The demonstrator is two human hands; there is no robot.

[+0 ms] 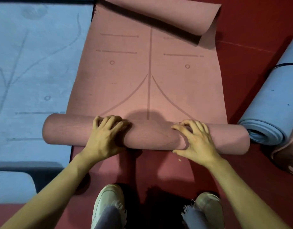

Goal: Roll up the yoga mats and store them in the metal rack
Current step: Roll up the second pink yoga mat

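A pink yoga mat (149, 75) with printed guide lines lies on the red floor, partly rolled from its near end. The rolled part (152, 136) stretches across the picture just in front of me. My left hand (106, 136) lies over the roll left of centre, fingers curled over its top. My right hand (194, 141) sits on the roll right of centre, fingers bent and fingertips pressing its top, thumb at the near side. The mat's far end (175, 15) is curled back on itself. No metal rack is in view.
A flat blue mat (31, 63) lies to the left, its edge under the roll's left end. A rolled blue mat (273, 109) lies at the right, touching the roll's end. Another blue mat corner (11, 185) is lower left. My shoes (107, 204) stand on the red floor (251, 30).
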